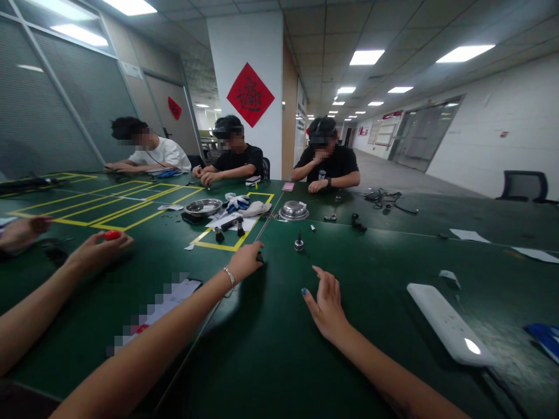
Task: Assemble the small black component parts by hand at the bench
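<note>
My left hand (247,262), with a bracelet at the wrist, reaches over the green table (271,372); its fingers are closed around a small dark object (260,257) that they mostly hide. To its right my right hand (325,299) hovers over the table with thumb and fingers apart and nothing between them. Beyond the hands a small metal part with a dark upright stem (299,241) stands on the table. Behind that lies an upturned shiny metal bowl (294,210). Two dark knob-like parts (219,234) stand beyond my left hand.
At the left, another person's hands reach in, one with a red object (112,235). A phone (174,302) lies beneath my left arm, a white power strip (449,326) at the right. A metal dish (203,208), gloves (255,209) and cables (386,199) lie farther back. Three people sit opposite.
</note>
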Motion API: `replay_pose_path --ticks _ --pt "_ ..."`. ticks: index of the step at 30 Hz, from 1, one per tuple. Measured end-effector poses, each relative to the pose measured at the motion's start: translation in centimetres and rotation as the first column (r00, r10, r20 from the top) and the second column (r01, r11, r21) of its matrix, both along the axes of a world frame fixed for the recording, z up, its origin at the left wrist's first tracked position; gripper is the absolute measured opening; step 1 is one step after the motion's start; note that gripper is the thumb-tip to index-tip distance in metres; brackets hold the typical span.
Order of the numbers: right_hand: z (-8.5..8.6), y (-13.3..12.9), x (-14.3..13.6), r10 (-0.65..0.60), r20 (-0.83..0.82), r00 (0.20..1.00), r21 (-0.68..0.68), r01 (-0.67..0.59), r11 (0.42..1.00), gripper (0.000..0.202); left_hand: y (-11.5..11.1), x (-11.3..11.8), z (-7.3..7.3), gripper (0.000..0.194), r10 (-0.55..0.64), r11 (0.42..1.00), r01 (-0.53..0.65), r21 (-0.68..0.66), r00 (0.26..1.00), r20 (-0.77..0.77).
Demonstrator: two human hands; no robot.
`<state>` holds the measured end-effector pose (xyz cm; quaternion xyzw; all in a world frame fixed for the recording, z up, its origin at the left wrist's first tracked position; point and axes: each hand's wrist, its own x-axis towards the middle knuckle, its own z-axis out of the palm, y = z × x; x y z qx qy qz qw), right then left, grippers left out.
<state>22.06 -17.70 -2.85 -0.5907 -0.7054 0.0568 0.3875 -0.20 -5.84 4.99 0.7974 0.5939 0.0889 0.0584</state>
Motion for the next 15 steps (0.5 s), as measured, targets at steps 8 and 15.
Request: replay_pose_path --ticks 8,15 --pt "0.0 -0.1 -0.2 0.014 -0.020 1.000 -0.024 -0.014 1.000 0.056 6.1 -5.3 0.4 0.032 0.280 0.959 -0.275 0.064 0.957 -0.080" --pt "-0.4 0.1 -0.4 0.003 0.060 0.998 -0.027 -0.002 1.000 0.060 6.7 -5.6 0.5 0.054 0.248 0.939 -0.224 0.262 0.967 -0.060"
